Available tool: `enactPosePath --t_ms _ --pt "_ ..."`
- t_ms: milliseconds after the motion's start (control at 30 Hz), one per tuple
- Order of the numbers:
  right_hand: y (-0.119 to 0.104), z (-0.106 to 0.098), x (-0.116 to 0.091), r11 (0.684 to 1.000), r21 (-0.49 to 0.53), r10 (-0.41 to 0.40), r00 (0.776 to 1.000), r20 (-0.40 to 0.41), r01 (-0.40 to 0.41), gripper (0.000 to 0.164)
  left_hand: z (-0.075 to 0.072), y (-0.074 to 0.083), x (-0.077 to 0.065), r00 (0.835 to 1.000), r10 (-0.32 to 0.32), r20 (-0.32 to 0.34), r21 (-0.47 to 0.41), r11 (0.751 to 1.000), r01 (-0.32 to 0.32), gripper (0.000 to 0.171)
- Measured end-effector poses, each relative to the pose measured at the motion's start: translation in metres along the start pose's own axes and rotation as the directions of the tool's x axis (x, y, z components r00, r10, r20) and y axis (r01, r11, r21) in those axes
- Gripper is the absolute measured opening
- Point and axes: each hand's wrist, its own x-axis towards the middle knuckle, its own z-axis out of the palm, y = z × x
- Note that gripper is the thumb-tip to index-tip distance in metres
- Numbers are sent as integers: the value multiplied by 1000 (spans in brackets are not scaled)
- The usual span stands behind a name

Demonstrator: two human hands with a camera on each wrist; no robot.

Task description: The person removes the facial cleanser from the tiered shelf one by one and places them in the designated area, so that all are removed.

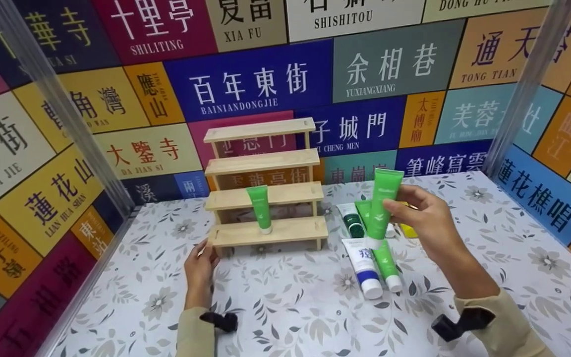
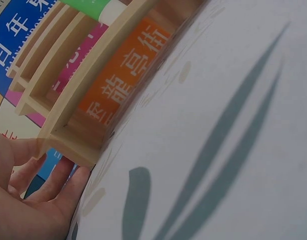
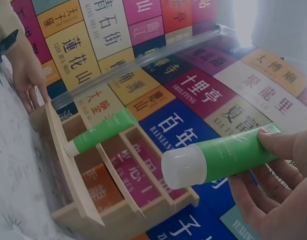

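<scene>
My right hand (image 1: 429, 218) pinches a green squeeze tube (image 1: 383, 198) between thumb and fingers, above other tubes on the table. In the right wrist view this tube's white cap (image 3: 183, 166) points toward the left. A stepped wooden rack (image 1: 295, 229) stands left of the held tube. My left hand (image 1: 201, 267) grips the left end of its lowest step, thumb and fingers around the corner (image 2: 76, 147). Another green tube (image 1: 260, 206) stands cap down on the lowest step, leaning back against the step behind.
Below the held tube lie a white tube with a blue band (image 1: 361, 263) and a green tube (image 1: 389, 267). Behind are a white and dark green tube (image 1: 352, 223) and a partly hidden yellow item (image 1: 408, 230). Walls of coloured signs (image 1: 246, 79) enclose the floral tabletop (image 1: 275, 297).
</scene>
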Motion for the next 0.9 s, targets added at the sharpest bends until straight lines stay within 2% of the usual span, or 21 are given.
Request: enactPosePath --t_ms 167,267,433,533,700,800,900 --pt "15 -23 5 993 -78 83 996 -29 -85 61 1 1 -1 1000 -2 3 -16 1000 2 42" --pt "27 -37 10 992 -58 107 994 -23 -108 59 1 1 -2 1000 -15 15 -19 1000 16 43" --pt "44 -53 17 991 -34 133 991 23 -132 53 -1 0 -1 1000 3 10 -12 1000 -3 44" --pt "51 -59 21 986 -75 154 987 36 -151 56 -3 0 0 1000 2 0 4 1000 -2 44" --pt "63 -69 25 969 -174 187 981 46 -176 69 -3 -1 1 1000 2 5 12 1000 -2 44" --pt "74 -75 28 958 -193 231 969 85 -211 74 -2 -1 1 1000 3 10 -6 1000 -3 44" --pt "86 -79 28 943 -207 292 948 127 -262 74 -1 -1 1 1000 -4 11 -18 1000 4 43"
